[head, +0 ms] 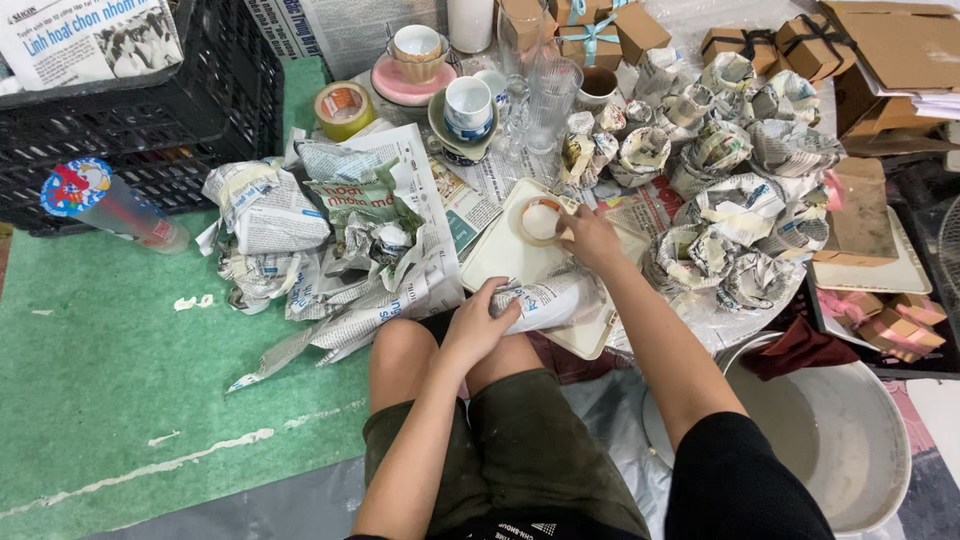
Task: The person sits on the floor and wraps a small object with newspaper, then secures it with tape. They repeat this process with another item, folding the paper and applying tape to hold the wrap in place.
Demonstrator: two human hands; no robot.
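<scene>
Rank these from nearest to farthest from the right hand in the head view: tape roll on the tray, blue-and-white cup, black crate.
1. tape roll, touching the right hand, on the cream tray.
2. blue-and-white cup, farther up, left of centre.
3. black crate, far left.

Wrapped bundles and gift boxes around your knees

Your left hand [478,325] rests on a long newspaper-wrapped bundle [548,300] lying on a cream tray [500,255]. To your right lies a cluster of small round newspaper parcels [735,180]. Beyond them stand brown cardboard boxes with dark ribbon [775,45], and one tied in pale blue ribbon [590,40]. Pink-ribboned small boxes [890,320] lie far right.
</scene>
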